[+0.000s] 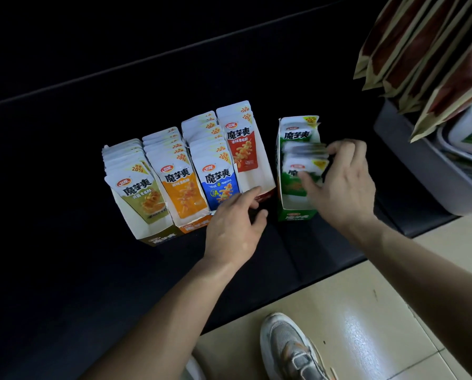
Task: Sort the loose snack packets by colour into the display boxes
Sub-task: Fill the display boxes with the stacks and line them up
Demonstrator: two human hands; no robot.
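Table (64, 270): dim; colours easily misread.
Green box (297, 215): apart from red box (256, 176); a hard push may tip it.
Right hand (347, 187): fingers pinch green packets (297, 171) inside green box; bundle may splay.
Left hand (234, 226): fingers loosely spread, tips on red box.

The right hand (344, 185) grips green packets (291, 182) inside the green box (295, 215). The left hand (232, 223) touches the red box (256, 176) at its front.

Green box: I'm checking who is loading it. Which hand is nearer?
Right. The right hand holds green packets inside the green box; the left hand lies at the front of the red box.
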